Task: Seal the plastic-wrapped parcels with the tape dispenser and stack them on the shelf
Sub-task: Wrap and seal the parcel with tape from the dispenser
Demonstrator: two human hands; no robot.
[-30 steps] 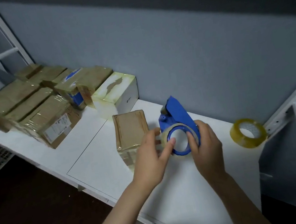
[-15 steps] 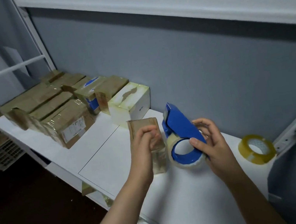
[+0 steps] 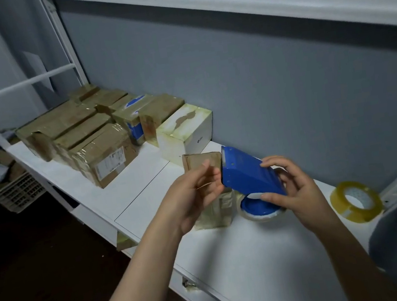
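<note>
Observed on the white shelf [image 3: 234,254]: one small brown plastic-wrapped parcel [image 3: 215,212] stands upright at mid-shelf, just in front of a white box [image 3: 186,131].

Left hand [image 3: 197,197]: curled round the parcel's upper part, thumb across its near face.

Right hand [image 3: 294,187]: grips the blue tape dispenser [image 3: 248,176], fingers over its top, thumb on the near side. The dispenser's toothed edge sits against the parcel's upper right edge. Its tape roll is low, at or just above the shelf surface; contact cannot be confirmed.

Other items: a group of wrapped brown parcels [image 3: 86,137] packed together at the left rear; a spare tape roll [image 3: 356,200] lying near the right end.
</note>
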